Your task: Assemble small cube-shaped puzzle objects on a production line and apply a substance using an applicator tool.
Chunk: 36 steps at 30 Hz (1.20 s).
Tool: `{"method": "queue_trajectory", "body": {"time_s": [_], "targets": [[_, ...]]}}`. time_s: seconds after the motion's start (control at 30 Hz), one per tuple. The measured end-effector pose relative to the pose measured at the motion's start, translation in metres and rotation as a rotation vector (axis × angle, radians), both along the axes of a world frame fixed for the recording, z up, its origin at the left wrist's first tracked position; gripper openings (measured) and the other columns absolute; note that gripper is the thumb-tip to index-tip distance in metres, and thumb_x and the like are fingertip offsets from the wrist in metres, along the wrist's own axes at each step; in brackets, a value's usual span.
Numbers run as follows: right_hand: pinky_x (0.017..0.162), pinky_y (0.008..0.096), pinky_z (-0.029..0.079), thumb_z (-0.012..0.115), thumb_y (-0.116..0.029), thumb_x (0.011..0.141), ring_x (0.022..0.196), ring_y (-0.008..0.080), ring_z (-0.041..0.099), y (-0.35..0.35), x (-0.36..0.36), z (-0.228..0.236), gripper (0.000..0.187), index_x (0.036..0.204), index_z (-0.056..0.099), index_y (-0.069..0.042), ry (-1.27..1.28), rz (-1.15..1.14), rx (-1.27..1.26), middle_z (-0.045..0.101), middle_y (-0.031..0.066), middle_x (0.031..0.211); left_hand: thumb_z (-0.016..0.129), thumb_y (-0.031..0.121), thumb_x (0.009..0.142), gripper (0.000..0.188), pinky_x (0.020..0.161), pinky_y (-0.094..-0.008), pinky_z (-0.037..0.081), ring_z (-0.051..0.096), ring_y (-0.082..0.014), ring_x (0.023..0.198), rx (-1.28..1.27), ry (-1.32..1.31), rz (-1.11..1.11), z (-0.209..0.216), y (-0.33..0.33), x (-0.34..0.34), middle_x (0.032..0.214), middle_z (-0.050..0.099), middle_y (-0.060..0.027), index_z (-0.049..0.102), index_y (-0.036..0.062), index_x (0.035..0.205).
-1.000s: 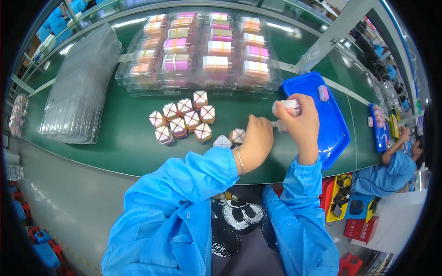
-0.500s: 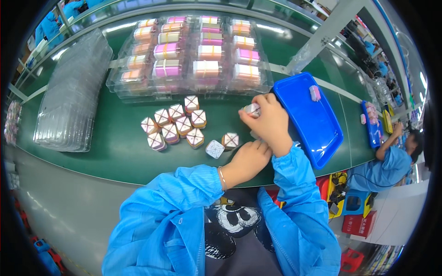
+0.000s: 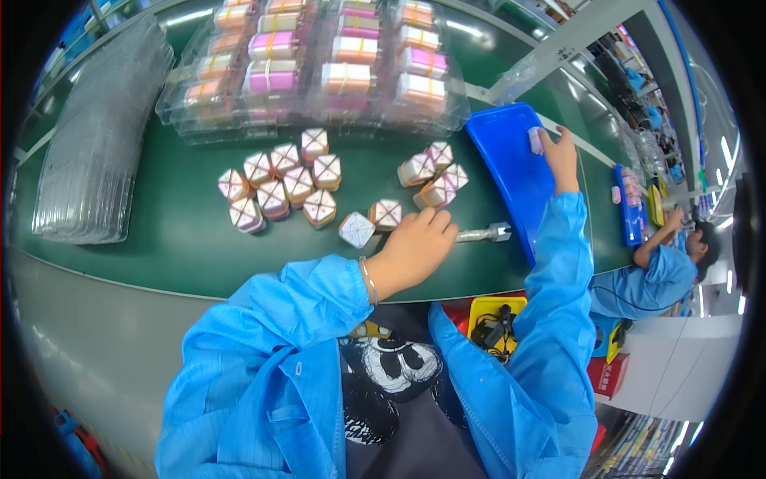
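Note:
My right hand (image 3: pixel 564 158) reaches over the far right part of the blue tray (image 3: pixel 504 172), thumb and fingers closing on a small pink-and-white bundle (image 3: pixel 535 140). Near the table's front edge, my left hand (image 3: pixel 421 246) is curled around a slim rod-like tool (image 3: pixel 479 234), its silvery forked end poking out to the right. Just beyond the left fingers stands a square block with a crossed white top (image 3: pixel 386 214), beside a plain pale-topped block (image 3: pixel 357 229). Several crossed-top blocks (image 3: pixel 436 172) cluster left of the tray; another group (image 3: pixel 285 188) stands further left.
Clear plastic trays holding banded pink, white and orange bundles (image 3: pixel 347 77) stand at the back of the green table (image 3: pixel 175 259). A stack of empty clear trays (image 3: pixel 100 152) is at the left. On the right, a co-worker in blue (image 3: pixel 654 275) sits near another blue tray (image 3: pixel 630 206).
My right hand has moved from the blocks right into the blue tray, reaching the pink bundle. A cluster of blocks and the tool's end now show. The whole view has shifted.

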State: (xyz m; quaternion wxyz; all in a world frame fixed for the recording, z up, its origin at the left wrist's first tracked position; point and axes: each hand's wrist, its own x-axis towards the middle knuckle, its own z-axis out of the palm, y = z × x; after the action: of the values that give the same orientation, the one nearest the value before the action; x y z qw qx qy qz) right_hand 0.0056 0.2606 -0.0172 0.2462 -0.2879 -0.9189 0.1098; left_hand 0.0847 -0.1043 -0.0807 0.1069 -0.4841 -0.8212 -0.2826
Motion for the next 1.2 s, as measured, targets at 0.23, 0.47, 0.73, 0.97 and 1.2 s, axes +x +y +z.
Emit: {"method": "queue_trajectory", "body": {"time_s": [0.23, 0.47, 0.73, 0.97, 1.2], "targets": [[0.078, 0.0405, 0.053, 0.072, -0.045, 0.078, 0.087, 0.0307, 0.069, 0.034, -0.006, -0.029, 0.047, 0.105, 0.069, -0.007, 0.106, 0.055, 0.019, 0.071, 0.0181, 0.090, 0.066, 0.025, 0.083, 0.020, 0.070, -0.0346, 0.046, 0.056, -0.0214, 0.086, 0.045, -0.024, -0.037, -0.004, 0.000, 0.001, 0.089, 0.051, -0.0055, 0.057, 0.0086, 0.091], [0.058, 0.0172, 0.042, 0.058, -0.008, 0.092, 0.072, 0.0029, 0.056, -0.137, 0.102, 0.077, 0.016, 0.106, 0.060, -0.001, 0.077, 0.660, -0.571, 0.062, -0.0006, 0.087, 0.066, 0.024, 0.082, 0.022, 0.063, -0.0354, 0.050, 0.060, -0.0222, 0.075, 0.094, -0.040, 0.084, -0.010, 0.011, 0.001, 0.085, 0.050, -0.0074, 0.054, 0.0066, 0.087], [0.056, 0.0222, 0.042, 0.072, -0.006, 0.077, 0.064, 0.0064, 0.053, -0.206, 0.163, -0.026, 0.017, 0.088, 0.060, 0.000, 0.004, 0.475, -0.584, 0.058, 0.0015, 0.073, 0.071, 0.020, 0.076, 0.048, 0.065, -0.0322, 0.053, 0.061, -0.0217, 0.078, 0.090, -0.079, 0.068, 0.014, -0.022, 0.021, 0.097, 0.054, -0.0072, 0.053, 0.0014, 0.117], [0.065, 0.0305, 0.045, 0.070, -0.002, 0.071, 0.070, 0.0214, 0.054, -0.230, 0.164, -0.046, 0.016, 0.085, 0.060, -0.002, 0.327, 0.487, -0.297, 0.055, 0.0089, 0.079, 0.079, 0.018, 0.068, 0.034, 0.076, -0.0373, 0.045, 0.056, -0.0217, 0.093, 0.343, 0.057, 0.090, 0.034, -0.108, 0.031, 0.105, 0.057, -0.0043, 0.066, 0.0159, 0.100], [0.062, 0.0319, 0.048, 0.069, 0.000, 0.064, 0.069, 0.0232, 0.057, -0.248, 0.164, -0.044, 0.018, 0.079, 0.059, -0.002, 0.276, 0.559, -0.157, 0.056, 0.0103, 0.079, 0.080, 0.018, 0.068, 0.048, 0.089, -0.0391, 0.038, 0.053, -0.0259, 0.101, 0.002, 0.130, 0.342, 0.049, -0.131, 0.005, 0.115, 0.061, -0.0026, 0.062, 0.0133, 0.112]]}}
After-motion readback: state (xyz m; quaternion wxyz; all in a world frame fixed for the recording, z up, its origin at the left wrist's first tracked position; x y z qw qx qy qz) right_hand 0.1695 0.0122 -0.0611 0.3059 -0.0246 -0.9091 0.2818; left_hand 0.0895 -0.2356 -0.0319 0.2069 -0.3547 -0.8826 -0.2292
